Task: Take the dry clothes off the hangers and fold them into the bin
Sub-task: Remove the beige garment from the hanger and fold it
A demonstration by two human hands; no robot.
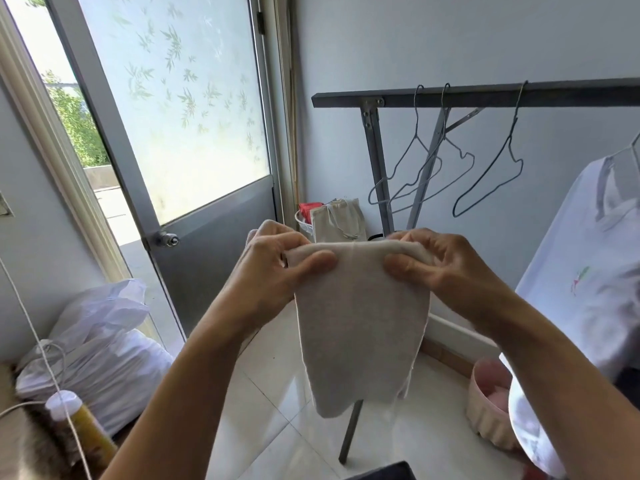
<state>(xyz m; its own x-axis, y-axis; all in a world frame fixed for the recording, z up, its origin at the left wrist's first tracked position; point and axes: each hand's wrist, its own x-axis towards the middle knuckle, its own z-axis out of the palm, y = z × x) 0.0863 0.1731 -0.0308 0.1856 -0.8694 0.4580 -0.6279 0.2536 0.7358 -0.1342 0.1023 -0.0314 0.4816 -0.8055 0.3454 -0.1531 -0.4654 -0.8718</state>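
A pale beige-grey cloth (360,327), folded over at the top, hangs in mid-air in front of me. My left hand (277,268) pinches its top left corner and my right hand (436,265) pinches its top right corner. Behind them a dark rack bar (485,95) carries three bare wire hangers (485,181). A white shirt (588,271) with a small embroidered mark hangs at the right edge. A pink ribbed bin (485,410) stands on the floor at lower right, partly behind the shirt.
A half-open door (194,133) with frosted glass stands to the left. White plastic bags (100,348) lie on the floor at lower left. A cloth tote (339,220) and a white basket sit in the far corner. The rack's metal leg (349,434) slants down behind the cloth.
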